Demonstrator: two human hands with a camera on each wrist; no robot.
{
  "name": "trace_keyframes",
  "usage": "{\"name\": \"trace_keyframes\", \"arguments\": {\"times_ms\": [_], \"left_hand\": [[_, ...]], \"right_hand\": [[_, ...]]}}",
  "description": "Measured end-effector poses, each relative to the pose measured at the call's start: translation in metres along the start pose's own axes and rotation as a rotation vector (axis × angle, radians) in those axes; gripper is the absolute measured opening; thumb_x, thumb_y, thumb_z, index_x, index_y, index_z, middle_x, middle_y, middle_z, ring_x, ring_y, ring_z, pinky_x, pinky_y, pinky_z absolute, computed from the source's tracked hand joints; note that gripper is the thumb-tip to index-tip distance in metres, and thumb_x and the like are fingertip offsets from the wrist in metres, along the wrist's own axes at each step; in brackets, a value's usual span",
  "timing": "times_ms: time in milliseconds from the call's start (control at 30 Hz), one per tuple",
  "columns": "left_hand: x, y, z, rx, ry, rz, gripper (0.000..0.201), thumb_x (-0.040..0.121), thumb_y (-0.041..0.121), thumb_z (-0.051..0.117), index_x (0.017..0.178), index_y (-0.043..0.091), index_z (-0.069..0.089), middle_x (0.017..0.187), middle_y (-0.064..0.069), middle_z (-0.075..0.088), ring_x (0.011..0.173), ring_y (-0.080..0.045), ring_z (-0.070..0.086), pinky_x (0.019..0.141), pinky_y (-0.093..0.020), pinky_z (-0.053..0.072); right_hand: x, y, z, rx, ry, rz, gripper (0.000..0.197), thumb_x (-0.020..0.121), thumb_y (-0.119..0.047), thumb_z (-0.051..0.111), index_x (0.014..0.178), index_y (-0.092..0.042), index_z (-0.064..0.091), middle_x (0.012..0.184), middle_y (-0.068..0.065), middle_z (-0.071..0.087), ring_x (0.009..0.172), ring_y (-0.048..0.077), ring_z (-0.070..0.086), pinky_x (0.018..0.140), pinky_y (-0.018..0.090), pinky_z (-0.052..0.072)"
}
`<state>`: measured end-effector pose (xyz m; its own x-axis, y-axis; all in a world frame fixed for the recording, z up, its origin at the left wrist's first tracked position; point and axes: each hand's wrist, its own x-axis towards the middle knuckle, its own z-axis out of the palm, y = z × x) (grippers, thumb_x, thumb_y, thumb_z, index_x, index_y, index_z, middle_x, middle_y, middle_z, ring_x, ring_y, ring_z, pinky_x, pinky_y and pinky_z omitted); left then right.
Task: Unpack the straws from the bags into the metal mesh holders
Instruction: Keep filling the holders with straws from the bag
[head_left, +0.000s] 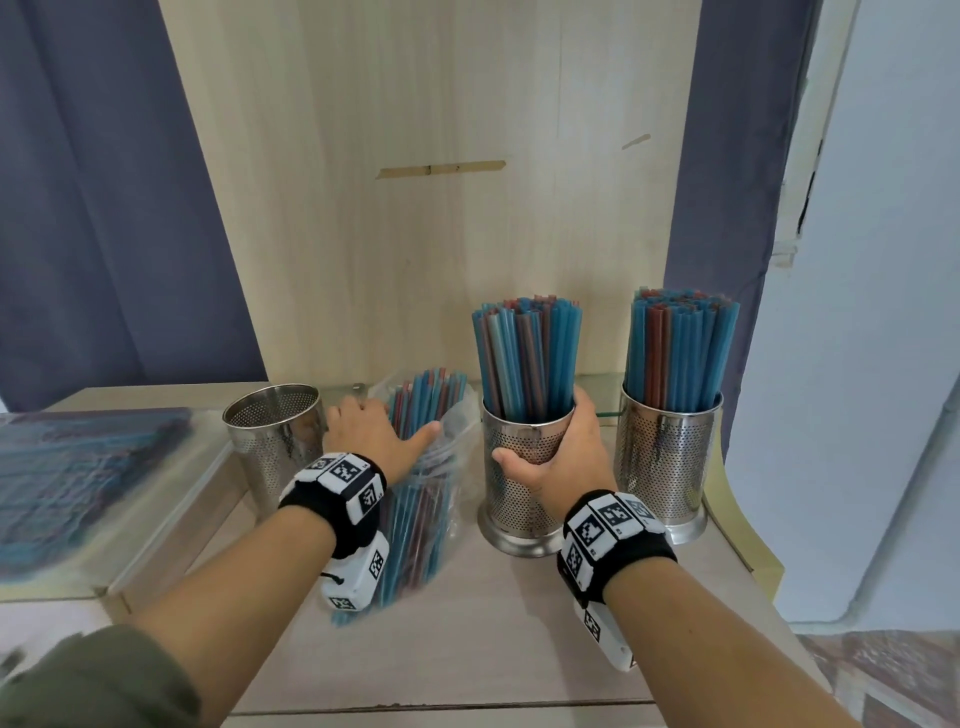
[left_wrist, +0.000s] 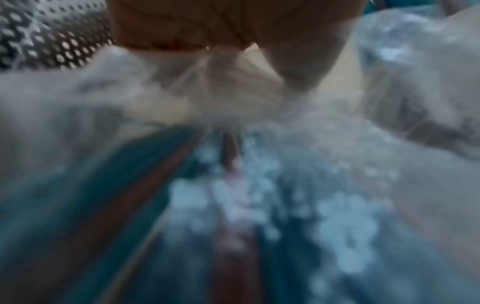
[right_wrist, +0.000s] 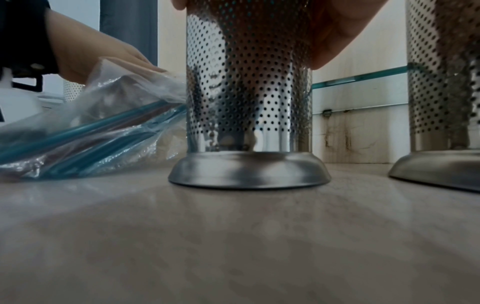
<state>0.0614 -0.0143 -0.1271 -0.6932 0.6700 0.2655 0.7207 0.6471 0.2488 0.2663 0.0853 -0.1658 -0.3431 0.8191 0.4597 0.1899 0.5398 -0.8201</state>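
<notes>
Three metal mesh holders stand on the wooden table (head_left: 467, 649). The left holder (head_left: 270, 431) is empty. My right hand (head_left: 545, 436) grips the middle holder (head_left: 519, 499) just below its rim; blue and red straws (head_left: 524, 358) stand in it. In the right wrist view its base (right_wrist: 249, 170) sits flat on the table. The right holder (head_left: 667, 467) is full of straws too. Between the left and middle holders lies a clear plastic bag of straws (head_left: 421, 509). My left hand (head_left: 384, 426) grasps its upper end, thumb stretched over it; the plastic bag (left_wrist: 207, 67) bunches under my fingers.
A light wooden board (head_left: 415, 182) stands upright behind the holders, with blue curtains on both sides. A lower glass-topped surface (head_left: 156, 519) at the left carries a blurred blue pack (head_left: 78, 478). A glass strip (right_wrist: 363, 76) runs along the board's foot.
</notes>
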Motion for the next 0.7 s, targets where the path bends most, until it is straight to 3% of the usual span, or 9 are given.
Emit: {"name": "trace_keyframes", "arguments": {"times_ms": [133, 200, 300, 433, 567, 633, 700], "left_hand": [[0.003, 0.003, 0.008, -0.053, -0.009, 0.003, 0.097, 0.068, 0.087, 0.048, 0.146, 0.032, 0.031, 0.148, -0.020, 0.021, 0.136, -0.041, 0.020, 0.109, -0.052, 0.031], [0.008, 0.003, 0.009, -0.063, -0.027, -0.035, 0.106, 0.064, 0.090, 0.049, 0.148, 0.028, 0.029, 0.151, -0.021, 0.018, 0.139, -0.041, 0.018, 0.110, -0.053, 0.029], [0.013, 0.004, 0.011, -0.113, -0.054, -0.126, 0.124, 0.053, 0.092, 0.055, 0.144, 0.011, 0.031, 0.142, -0.021, 0.033, 0.133, -0.040, 0.033, 0.106, -0.049, 0.036], [0.017, 0.007, 0.013, -0.216, -0.083, -0.187, 0.131, 0.044, 0.090, 0.065, 0.139, 0.005, 0.034, 0.134, -0.018, 0.042, 0.125, -0.035, 0.045, 0.097, -0.046, 0.046], [0.030, 0.004, 0.021, -0.285, -0.052, -0.115, 0.125, 0.024, 0.101, 0.054, 0.120, 0.020, 0.057, 0.118, -0.009, 0.058, 0.121, -0.031, 0.046, 0.100, -0.041, 0.042], [0.030, 0.004, 0.022, -0.311, -0.051, -0.070, 0.110, 0.029, 0.099, 0.057, 0.110, 0.025, 0.061, 0.109, -0.006, 0.062, 0.119, -0.031, 0.046, 0.099, -0.040, 0.044], [0.027, 0.005, 0.019, -0.330, -0.040, -0.036, 0.105, 0.033, 0.100, 0.054, 0.112, 0.032, 0.062, 0.105, -0.002, 0.065, 0.117, -0.029, 0.049, 0.099, -0.038, 0.044]], "right_hand": [[0.002, 0.003, 0.002, -0.001, -0.001, -0.003, 0.116, 0.058, -0.047, 0.090, 0.150, -0.022, 0.024, 0.144, -0.004, 0.044, 0.133, 0.013, 0.045, 0.112, 0.034, 0.041], [0.002, 0.004, 0.003, 0.001, 0.007, -0.017, 0.114, 0.056, -0.048, 0.089, 0.148, -0.023, 0.026, 0.142, -0.005, 0.046, 0.131, 0.012, 0.046, 0.111, 0.034, 0.042], [0.002, 0.004, 0.003, -0.006, 0.010, -0.028, 0.112, 0.058, -0.045, 0.090, 0.148, -0.022, 0.027, 0.140, -0.006, 0.047, 0.130, 0.011, 0.047, 0.110, 0.031, 0.042], [0.002, 0.005, 0.003, 0.002, -0.002, -0.024, 0.114, 0.057, -0.047, 0.090, 0.148, -0.023, 0.025, 0.141, -0.006, 0.046, 0.131, 0.011, 0.047, 0.110, 0.033, 0.043], [0.003, 0.007, 0.003, 0.001, -0.010, -0.020, 0.116, 0.056, -0.048, 0.089, 0.149, -0.023, 0.024, 0.142, -0.005, 0.046, 0.131, 0.012, 0.046, 0.111, 0.034, 0.043], [0.003, 0.007, 0.004, 0.007, -0.011, -0.015, 0.118, 0.054, -0.052, 0.088, 0.149, -0.023, 0.024, 0.142, -0.005, 0.045, 0.132, 0.012, 0.046, 0.111, 0.036, 0.043], [0.003, 0.007, 0.005, 0.021, -0.006, -0.015, 0.119, 0.051, -0.057, 0.085, 0.148, -0.025, 0.025, 0.141, -0.006, 0.046, 0.131, 0.012, 0.047, 0.110, 0.037, 0.045]]}}
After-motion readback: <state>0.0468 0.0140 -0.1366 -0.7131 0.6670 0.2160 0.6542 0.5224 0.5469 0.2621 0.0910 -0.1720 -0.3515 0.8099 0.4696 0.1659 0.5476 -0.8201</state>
